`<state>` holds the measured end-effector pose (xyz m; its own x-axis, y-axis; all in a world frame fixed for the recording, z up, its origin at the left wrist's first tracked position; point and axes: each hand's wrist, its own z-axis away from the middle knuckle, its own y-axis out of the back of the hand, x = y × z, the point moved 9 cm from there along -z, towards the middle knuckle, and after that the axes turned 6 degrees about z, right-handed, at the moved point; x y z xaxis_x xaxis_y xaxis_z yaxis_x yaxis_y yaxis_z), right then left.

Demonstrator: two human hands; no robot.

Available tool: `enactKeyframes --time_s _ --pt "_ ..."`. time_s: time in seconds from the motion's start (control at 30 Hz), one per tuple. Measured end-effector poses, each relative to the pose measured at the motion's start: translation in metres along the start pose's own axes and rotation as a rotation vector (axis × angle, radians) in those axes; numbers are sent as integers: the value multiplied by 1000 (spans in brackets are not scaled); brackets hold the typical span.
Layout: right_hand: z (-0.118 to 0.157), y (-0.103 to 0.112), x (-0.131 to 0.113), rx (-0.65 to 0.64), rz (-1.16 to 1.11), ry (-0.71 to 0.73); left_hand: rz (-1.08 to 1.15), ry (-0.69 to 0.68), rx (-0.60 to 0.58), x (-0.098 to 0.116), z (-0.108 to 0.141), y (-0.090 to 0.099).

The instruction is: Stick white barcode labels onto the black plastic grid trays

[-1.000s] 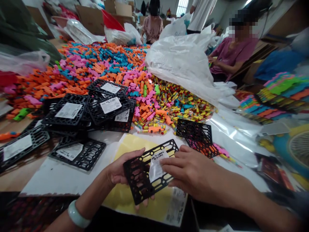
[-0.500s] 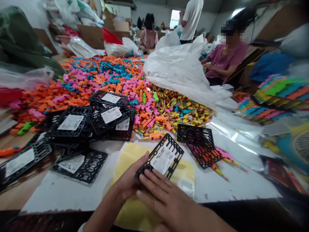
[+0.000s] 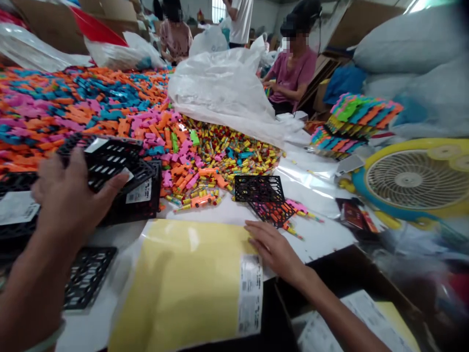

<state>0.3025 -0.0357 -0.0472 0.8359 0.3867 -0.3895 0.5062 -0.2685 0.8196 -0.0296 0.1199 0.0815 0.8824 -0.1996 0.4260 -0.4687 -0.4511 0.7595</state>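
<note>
My left hand [image 3: 71, 188] is over a pile of black plastic lattice panels [image 3: 113, 166] with white printed stickers. Its fingers are spread, with the thumb against the top panels. My right hand [image 3: 276, 249] lies at the upper right edge of a yellow sticker backing sheet [image 3: 190, 278], fingers stretched out and thumb mostly hidden. A strip of printed white labels [image 3: 251, 293] runs down the right side of that sheet. Another black panel [image 3: 90, 276] lies flat below my left forearm.
Beyond the panels spreads a heap of toy cars [image 3: 110, 102] in orange, pink and blue, beside small yellow-capped tubes [image 3: 234, 151]. Two panels [image 3: 260, 188] lie over several toys. At right are a yellow-blue fan [image 3: 406, 181] and an open box [image 3: 348, 259]. Co-workers are behind.
The labelled black panel has left the space over the yellow sheet. My left hand has moved left to the pile, and my right hand has come to the sheet's edge. The view has turned right.
</note>
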Motion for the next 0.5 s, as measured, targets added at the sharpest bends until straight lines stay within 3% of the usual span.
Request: enactKeyframes --time_s 0.13,0.23,0.37,0.5 --pt "1 10 25 55 -7 -160 187 -243 -129 50 89 -27" --pt "4 10 22 23 -49 -170 260 -263 -207 73 166 -46" --pt "18 7 8 0 -94 -159 282 -95 -238 66 237 -48" --pt "36 -1 -2 -33 -109 -157 378 28 -363 52 278 -43"
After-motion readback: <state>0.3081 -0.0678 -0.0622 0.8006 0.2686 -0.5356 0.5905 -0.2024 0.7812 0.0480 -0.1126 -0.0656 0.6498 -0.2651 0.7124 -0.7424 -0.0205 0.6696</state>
